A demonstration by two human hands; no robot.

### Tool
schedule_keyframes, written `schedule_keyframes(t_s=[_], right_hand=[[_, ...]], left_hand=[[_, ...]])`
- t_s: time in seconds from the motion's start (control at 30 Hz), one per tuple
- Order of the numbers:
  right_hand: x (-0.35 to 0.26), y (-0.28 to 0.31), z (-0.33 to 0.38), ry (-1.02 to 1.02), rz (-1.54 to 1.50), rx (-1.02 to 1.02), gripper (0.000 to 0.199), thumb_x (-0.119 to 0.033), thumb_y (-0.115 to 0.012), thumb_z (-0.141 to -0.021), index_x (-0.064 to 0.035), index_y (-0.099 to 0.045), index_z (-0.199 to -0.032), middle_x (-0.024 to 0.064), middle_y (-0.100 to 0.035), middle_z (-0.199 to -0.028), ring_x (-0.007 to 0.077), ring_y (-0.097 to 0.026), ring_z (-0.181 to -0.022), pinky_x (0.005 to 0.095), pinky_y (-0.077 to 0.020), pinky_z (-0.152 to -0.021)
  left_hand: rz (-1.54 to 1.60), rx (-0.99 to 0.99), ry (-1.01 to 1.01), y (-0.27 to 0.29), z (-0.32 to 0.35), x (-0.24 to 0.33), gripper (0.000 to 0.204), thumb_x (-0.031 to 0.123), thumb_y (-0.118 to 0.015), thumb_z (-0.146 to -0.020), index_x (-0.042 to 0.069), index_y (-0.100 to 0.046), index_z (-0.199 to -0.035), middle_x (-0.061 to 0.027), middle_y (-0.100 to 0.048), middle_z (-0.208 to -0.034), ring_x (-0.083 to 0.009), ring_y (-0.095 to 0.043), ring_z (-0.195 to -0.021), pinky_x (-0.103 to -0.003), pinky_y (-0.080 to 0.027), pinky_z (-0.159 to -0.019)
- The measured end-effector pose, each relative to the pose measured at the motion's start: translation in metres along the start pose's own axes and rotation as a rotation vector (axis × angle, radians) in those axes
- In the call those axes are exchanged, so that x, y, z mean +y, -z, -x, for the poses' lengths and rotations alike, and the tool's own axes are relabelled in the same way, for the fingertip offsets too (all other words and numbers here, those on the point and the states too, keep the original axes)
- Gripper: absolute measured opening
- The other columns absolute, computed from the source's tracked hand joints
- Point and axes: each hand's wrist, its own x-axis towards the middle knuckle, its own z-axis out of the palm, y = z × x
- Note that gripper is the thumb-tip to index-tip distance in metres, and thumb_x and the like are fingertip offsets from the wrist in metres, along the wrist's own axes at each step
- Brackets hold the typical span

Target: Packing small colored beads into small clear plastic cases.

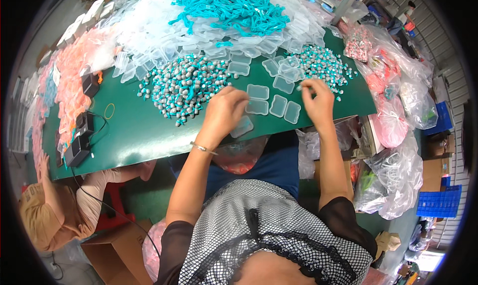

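Note:
My left hand (226, 108) is closed, its fingers curled together above the table by an open clear plastic case (258, 106); what they hold, if anything, is hidden. Beside it lies a heap of small rounded grey-and-teal pieces (181, 85). Another clear case (242, 126) is partly under that hand. My right hand (318, 101) is also closed, with a tiny pale thing at its fingertips too small to name. It hovers between an open clear case (285, 109) and a second heap of grey-and-teal pieces (321, 68). More clear cases (289, 71) lie just beyond.
A large mound of clear cases (144, 41) covers the far side, with teal cords (234, 11) on top. Orange cords (82, 61) and black boxes (79, 150) line the left. Another person's hand (44, 165) rests at the left edge. Plastic bags (393, 120) stand right.

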Motion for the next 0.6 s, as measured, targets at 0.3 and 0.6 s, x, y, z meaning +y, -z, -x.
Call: schedule_keyframes(t_s=[0.3, 0.6], right_hand=[[-0.067, -0.028, 0.012, 0.372, -0.029, -0.304, 0.010, -0.005, -0.067, -0.077, -0.0106, -0.066, -0.084, 0.0031, -0.064, -0.084, 0.0245, -0.060, -0.086, 0.0396, -0.0395, -0.082], [-0.057, -0.033, -0.012, 0.250, 0.049, -0.289, 0.019, -0.011, -0.065, -0.084, -0.0119, -0.068, -0.104, 0.0046, -0.065, -0.096, 0.0250, -0.061, -0.097, 0.0440, -0.0397, -0.084]], left_hand=[[-0.159, -0.129, 0.033, -0.016, -0.005, 0.004, 0.009, 0.008, -0.072, -0.080, 0.004, -0.073, -0.089, -0.0113, -0.063, -0.086, -0.0303, -0.064, -0.080, -0.040, -0.051, -0.070], [-0.158, -0.184, 0.145, 0.001, -0.002, 0.010, 0.038, 0.020, -0.080, -0.073, 0.006, -0.069, -0.107, -0.0133, -0.061, -0.096, -0.0325, -0.064, -0.090, -0.042, -0.052, -0.076]])
